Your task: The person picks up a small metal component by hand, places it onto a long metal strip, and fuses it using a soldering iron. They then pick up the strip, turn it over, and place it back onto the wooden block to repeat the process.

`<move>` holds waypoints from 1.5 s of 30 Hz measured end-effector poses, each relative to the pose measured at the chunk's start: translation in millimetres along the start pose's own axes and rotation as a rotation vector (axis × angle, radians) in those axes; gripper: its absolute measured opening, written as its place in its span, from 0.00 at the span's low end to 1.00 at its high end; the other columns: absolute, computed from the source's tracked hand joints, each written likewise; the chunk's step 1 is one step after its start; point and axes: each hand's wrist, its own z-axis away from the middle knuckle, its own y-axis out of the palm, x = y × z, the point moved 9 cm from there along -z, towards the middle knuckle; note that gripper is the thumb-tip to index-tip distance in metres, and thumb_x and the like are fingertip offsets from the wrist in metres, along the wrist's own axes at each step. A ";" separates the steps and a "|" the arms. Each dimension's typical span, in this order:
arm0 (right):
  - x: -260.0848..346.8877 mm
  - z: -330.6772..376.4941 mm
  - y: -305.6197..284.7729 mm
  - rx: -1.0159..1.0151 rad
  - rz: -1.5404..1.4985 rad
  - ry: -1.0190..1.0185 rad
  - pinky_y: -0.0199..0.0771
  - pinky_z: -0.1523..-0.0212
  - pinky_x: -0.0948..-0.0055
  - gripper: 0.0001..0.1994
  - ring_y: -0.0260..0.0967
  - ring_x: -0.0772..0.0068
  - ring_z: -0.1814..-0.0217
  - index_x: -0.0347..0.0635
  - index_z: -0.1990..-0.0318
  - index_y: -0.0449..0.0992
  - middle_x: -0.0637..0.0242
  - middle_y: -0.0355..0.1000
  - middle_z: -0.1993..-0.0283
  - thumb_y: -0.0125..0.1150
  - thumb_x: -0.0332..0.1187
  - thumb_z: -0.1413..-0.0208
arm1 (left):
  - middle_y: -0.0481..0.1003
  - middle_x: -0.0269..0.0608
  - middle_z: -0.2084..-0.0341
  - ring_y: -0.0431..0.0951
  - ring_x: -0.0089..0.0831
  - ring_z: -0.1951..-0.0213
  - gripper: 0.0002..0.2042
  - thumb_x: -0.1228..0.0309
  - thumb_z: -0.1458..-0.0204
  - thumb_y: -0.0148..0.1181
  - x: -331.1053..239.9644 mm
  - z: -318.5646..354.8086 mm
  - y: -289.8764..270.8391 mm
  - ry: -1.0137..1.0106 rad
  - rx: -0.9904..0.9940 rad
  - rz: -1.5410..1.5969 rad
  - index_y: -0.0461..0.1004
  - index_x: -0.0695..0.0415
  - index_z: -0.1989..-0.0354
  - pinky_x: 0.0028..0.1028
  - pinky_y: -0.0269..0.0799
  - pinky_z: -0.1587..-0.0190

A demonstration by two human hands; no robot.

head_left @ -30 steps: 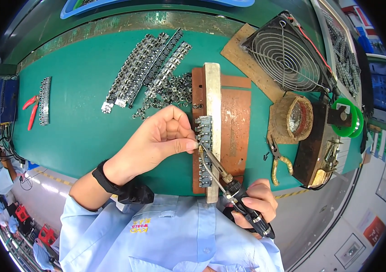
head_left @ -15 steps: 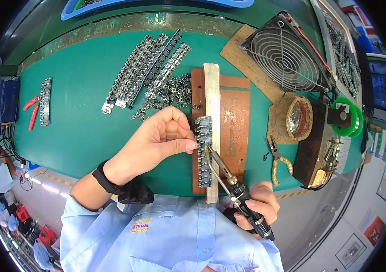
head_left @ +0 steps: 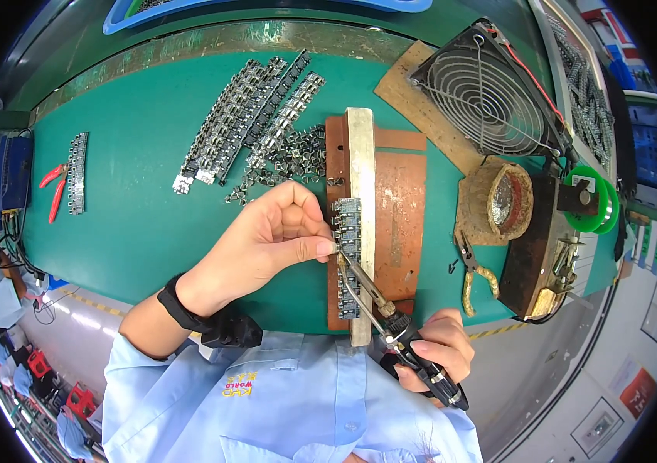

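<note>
A strip of small dark circuit boards lies along a pale metal bar on a brown base plate. My left hand reaches the strip's left edge, its thumb and forefinger pinched together. Whatever sits between those fingertips is too small or hidden to name. In my right hand is a black soldering iron with a thin metal feed tube beside its shaft. Its tip meets the left edge of the strip, close to my left fingertips.
Several finished-looking strips and a heap of small metal parts lie behind my left hand. Red-handled pliers rest far left. On the right stand a fan, a round crusted pot, yellow-handled pliers and a green spool.
The soldering iron's tip has shifted slightly left and toward me, from the strip's middle to its left edge. My left hand holds its place.
</note>
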 end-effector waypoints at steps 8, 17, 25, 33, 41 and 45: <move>1.5 -1.6 0.6 -0.003 0.014 -0.012 0.61 0.78 0.74 0.16 0.63 0.72 0.81 0.41 0.70 0.74 0.67 0.68 0.80 0.70 0.33 0.71 | 0.70 0.33 0.73 0.71 0.19 0.69 0.12 0.82 0.55 0.56 -0.5 -0.2 0.4 -0.004 0.002 0.003 0.61 0.56 0.66 0.18 0.67 0.64; -9.4 25.2 -12.9 -0.146 -0.038 -0.080 0.57 0.77 0.71 0.20 0.59 0.73 0.79 0.38 0.61 0.65 0.62 0.62 0.73 0.64 0.38 0.60 | 0.72 0.36 0.71 0.71 0.20 0.66 0.10 0.81 0.52 0.55 -1.6 1.0 0.5 0.024 0.032 -0.013 0.61 0.57 0.65 0.19 0.67 0.63; -44.5 51.0 -18.4 -0.398 -0.066 0.166 0.62 0.70 0.70 0.20 0.59 0.69 0.73 0.38 0.58 0.63 0.58 0.61 0.66 0.62 0.33 0.57 | 0.72 0.35 0.71 0.72 0.19 0.69 0.09 0.79 0.52 0.55 -4.2 3.9 0.3 0.015 0.016 -0.053 0.62 0.58 0.65 0.18 0.66 0.67; -43.5 49.1 -17.3 -0.425 0.066 0.147 0.58 0.76 0.79 0.19 0.58 0.75 0.77 0.39 0.59 0.63 0.60 0.60 0.72 0.59 0.40 0.55 | 0.71 0.30 0.79 0.68 0.15 0.78 0.04 0.74 0.48 0.51 -57.9 29.0 -37.0 0.250 -0.345 -0.444 0.69 0.61 0.69 0.16 0.60 0.78; -38.9 46.5 -16.5 -0.394 0.089 0.120 0.58 0.74 0.77 0.19 0.57 0.75 0.76 0.39 0.58 0.63 0.62 0.61 0.72 0.59 0.39 0.54 | 0.68 0.34 0.84 0.64 0.21 0.85 0.03 0.75 0.52 0.55 -78.5 53.1 -40.0 0.387 -0.607 -1.028 0.71 0.60 0.71 0.21 0.58 0.80; -38.9 46.0 -16.2 -0.390 0.089 0.102 0.58 0.74 0.77 0.19 0.57 0.75 0.75 0.39 0.58 0.63 0.62 0.61 0.72 0.58 0.39 0.54 | 0.67 0.37 0.82 0.64 0.26 0.85 0.04 0.77 0.56 0.57 -77.1 49.9 -24.9 0.462 -0.565 -1.338 0.70 0.59 0.71 0.23 0.59 0.81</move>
